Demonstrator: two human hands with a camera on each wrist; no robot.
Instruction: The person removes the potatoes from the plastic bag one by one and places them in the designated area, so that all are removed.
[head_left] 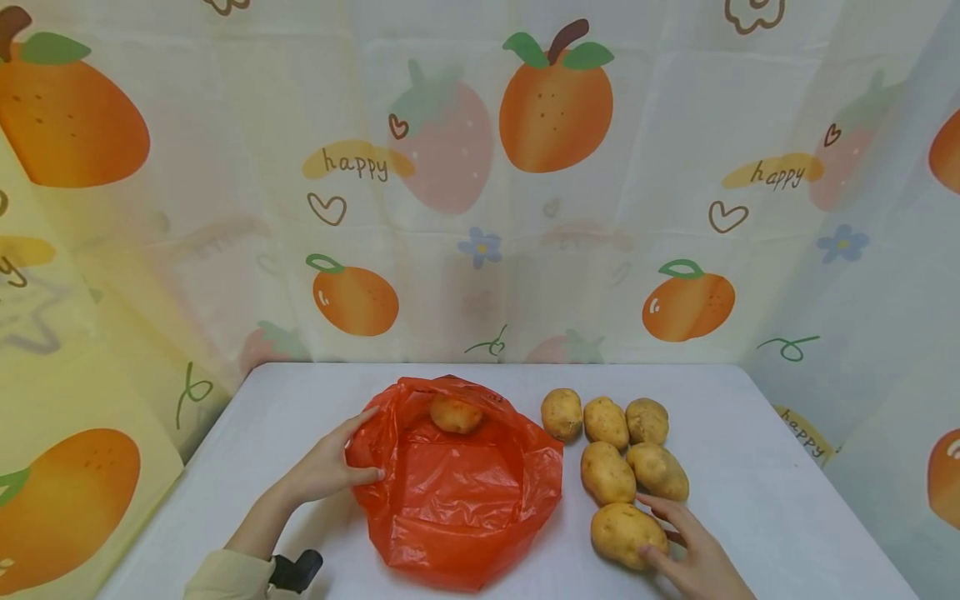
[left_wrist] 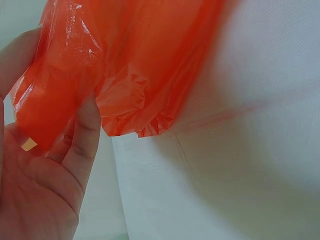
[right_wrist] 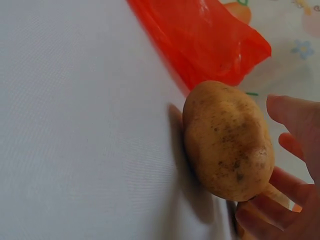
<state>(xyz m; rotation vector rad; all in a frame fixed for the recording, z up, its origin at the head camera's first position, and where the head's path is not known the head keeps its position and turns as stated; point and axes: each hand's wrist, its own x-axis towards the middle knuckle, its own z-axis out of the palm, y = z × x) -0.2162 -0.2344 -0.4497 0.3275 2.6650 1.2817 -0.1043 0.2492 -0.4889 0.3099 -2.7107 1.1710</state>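
A red plastic bag (head_left: pixel 465 546) lies on the table with its mouth spread toward me, one potato (head_left: pixel 455 414) inside near the back. My left hand (head_left: pixel 330 467) grips the bag's left rim; in the left wrist view the thumb and fingers of that hand (left_wrist: pixel 50 185) have the red plastic (left_wrist: pixel 65 75) between them. At the right, my right hand (head_left: pixel 693 554) is at the nearest potato (head_left: pixel 626 533), fingers spread around its right side. In the right wrist view this potato (right_wrist: pixel 227 142) shows dark specks, and the thumb (right_wrist: pixel 290 112) stands slightly apart from it.
Several more potatoes (head_left: pixel 607 473) sit in a cluster right of the bag, behind the nearest one. The white table (head_left: pixel 757 467) ends at a hanging cloth (head_left: pixel 480 292) printed with fruit. A black strap piece (head_left: pixel 296 571) is at the left wrist.
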